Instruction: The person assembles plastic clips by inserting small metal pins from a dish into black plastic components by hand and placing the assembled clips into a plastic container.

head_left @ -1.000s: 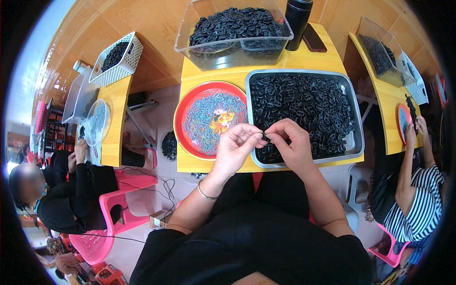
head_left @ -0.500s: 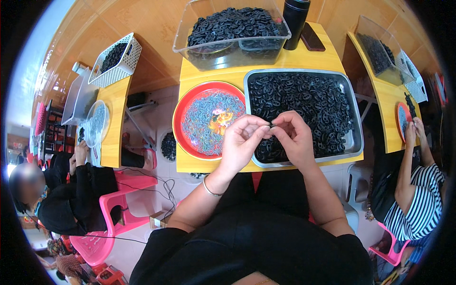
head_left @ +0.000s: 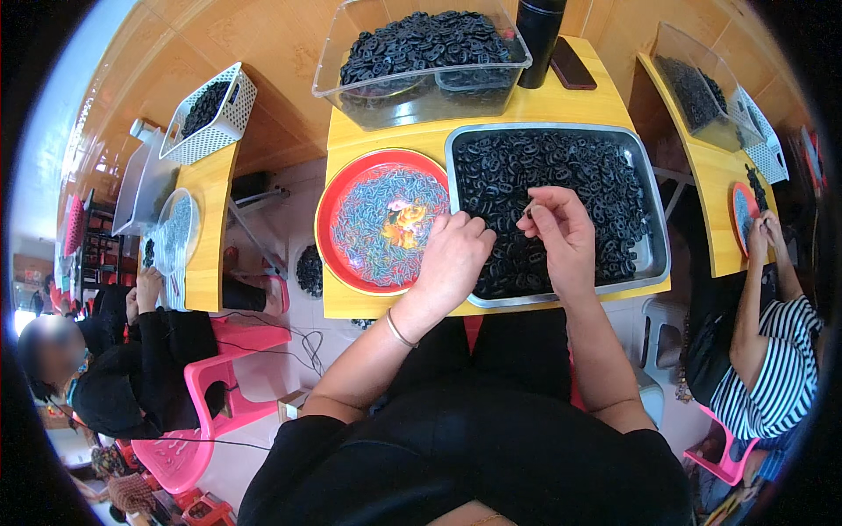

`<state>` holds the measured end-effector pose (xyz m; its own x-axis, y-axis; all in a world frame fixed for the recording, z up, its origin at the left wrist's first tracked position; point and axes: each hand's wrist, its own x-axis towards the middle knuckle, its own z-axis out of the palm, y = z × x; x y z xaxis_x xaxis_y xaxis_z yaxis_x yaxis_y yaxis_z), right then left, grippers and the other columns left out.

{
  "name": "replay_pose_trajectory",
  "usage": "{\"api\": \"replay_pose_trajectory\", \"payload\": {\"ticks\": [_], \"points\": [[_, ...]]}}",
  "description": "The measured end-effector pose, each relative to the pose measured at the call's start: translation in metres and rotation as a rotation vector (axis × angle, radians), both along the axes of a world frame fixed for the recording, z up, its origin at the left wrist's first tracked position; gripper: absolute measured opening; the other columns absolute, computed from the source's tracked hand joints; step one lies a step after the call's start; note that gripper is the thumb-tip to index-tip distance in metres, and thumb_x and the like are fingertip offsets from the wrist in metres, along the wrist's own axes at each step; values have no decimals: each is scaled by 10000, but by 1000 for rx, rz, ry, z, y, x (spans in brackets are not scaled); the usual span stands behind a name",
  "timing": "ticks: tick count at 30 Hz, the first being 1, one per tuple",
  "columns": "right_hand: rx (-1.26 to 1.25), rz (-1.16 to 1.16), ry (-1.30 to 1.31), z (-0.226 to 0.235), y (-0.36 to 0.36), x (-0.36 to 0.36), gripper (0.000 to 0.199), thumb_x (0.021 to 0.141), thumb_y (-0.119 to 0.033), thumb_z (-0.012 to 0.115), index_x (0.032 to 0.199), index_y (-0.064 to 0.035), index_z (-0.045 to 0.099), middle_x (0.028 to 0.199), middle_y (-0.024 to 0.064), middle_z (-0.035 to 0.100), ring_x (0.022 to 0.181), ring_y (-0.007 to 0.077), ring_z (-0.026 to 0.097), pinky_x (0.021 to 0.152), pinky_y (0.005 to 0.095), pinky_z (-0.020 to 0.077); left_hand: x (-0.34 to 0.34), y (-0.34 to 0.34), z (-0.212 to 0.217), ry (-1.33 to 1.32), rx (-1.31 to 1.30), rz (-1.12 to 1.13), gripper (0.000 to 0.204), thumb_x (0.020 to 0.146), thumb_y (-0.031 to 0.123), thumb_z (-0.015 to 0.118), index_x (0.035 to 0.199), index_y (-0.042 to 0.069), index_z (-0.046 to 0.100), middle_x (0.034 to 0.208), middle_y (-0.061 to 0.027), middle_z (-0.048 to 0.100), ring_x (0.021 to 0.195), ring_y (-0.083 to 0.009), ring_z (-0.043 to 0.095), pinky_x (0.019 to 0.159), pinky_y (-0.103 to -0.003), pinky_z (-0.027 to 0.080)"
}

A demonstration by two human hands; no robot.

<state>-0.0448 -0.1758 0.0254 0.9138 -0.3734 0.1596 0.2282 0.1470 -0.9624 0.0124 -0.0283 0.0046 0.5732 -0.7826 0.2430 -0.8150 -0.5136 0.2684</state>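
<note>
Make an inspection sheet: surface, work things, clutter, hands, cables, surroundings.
Surface: yellow table.
Work things: red tray with small bluish pieces; metal tray and clear bin with black pieces.
Clutter: phone, black flask, far side.
Hands: left hand curled above the trays' adjoining rims, right hand over metal tray; grips unclear.
Cables: dark cable near pink chair, left.
Surroundings: left co-worker, right co-worker, both at tables.

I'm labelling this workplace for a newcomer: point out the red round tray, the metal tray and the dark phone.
Red round tray (head_left: 383, 160): head view, on its far inner wall.
Metal tray (head_left: 647, 254): head view, on bare metal inside its right side.
Dark phone (head_left: 573, 66): head view, middle of its upper face.
</note>
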Motion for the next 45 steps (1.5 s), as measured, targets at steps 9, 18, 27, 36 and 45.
{"api": "replay_pose_trajectory", "payload": {"ticks": [9, 18, 27, 36, 45], "points": [[-49, 74, 23, -3, -4, 1, 121, 810, 4, 557, 917, 18, 612, 942, 60, 548, 796, 105, 567, 705, 208, 462, 8, 4, -2, 282, -296, -78, 164, 657, 8, 626, 811, 53, 592, 759, -49, 554, 706, -232, 561, 656, -334, 426], [30, 160, 80, -11, 0, 0, 294, 796, 48, 540, 1085, 1, 551, 975, 52, 551, 828, 110, 563, 775, 222, 449, 1, 16, -4, 1307, -955, -65, 196, 797, -72, 546, 983, -16, 572, 925, -64, 592, 878, -129, 587, 800, -248, 489], [49, 318, 153, -5, 5, -4, 242, 806, 28, 545, 1046, 11, 570, 939, 63, 589, 850, 112, 575, 759, 228, 460, -3, 27, -6, 1521, -1092, 29, 158, 815, -22, 560, 968, 1, 530, 890, -72, 606, 819, -131, 601, 764, -301, 518], [85, 289, 168, -8, 9, -5, 204, 816, 13, 545, 1018, 9, 571, 857, 40, 582, 805, 99, 584, 709, 216, 471, -9, 28, -14, 1432, -1184, 6, 225, 812, -45, 553, 1032, -5, 531, 907, -72, 599, 866, -129, 588, 793, -287, 506], [43, 317, 227, -1, 11, -7, 176, 796, 9, 567, 972, 4, 570, 824, 34, 582, 742, 73, 569, 659, 203, 467, -10, 30, -12, 1424, -1189, 0, 238, 802, -52, 562, 1035, -6, 538, 911, -79, 610, 848, -125, 594, 782, -266, 502]]}}
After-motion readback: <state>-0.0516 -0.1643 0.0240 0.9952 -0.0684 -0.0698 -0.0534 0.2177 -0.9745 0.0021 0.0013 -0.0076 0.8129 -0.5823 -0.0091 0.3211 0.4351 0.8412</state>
